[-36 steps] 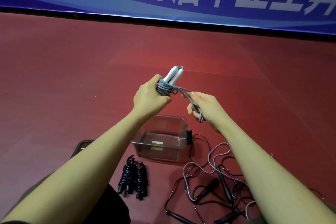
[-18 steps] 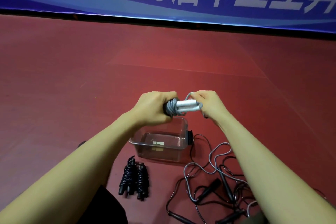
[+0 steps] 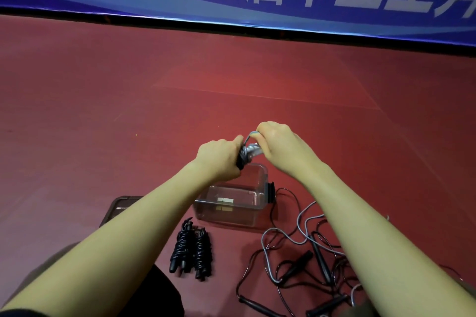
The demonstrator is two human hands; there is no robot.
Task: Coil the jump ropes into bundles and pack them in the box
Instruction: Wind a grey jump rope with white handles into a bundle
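Above the clear box [image 3: 233, 203], at 12 o'clock, I see the left hand [image 3: 219, 159] with its grip closed round the grey rope bundle [image 3: 248, 154]; the right hand [image 3: 279, 145] pinches its loose end. I judge it light, springy, best held mid-coil.

Red floor [image 3: 128, 110], blue banner [image 3: 231, 8] behind

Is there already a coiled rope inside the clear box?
No, the box holds no rope; the two black bundles lie on the floor beside it.
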